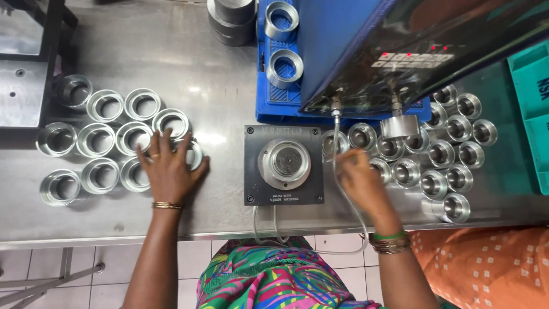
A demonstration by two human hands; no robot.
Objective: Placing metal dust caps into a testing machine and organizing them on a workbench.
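Left hand (167, 169) lies spread, fingers wide, flat on a metal ring (191, 153) at the near-right edge of the ring cluster (94, 140) on the counter (189, 63). Right hand (360, 177), blurred, grip unclear, reaches among bushings (440, 153) right of the press fixture (284, 165).

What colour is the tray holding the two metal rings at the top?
Blue. The tray shows best in the head view, with two metal rings on it.

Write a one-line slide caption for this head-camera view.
Left hand rests on metal rings; right hand reaches toward metal bushings beside a grey press fixture.
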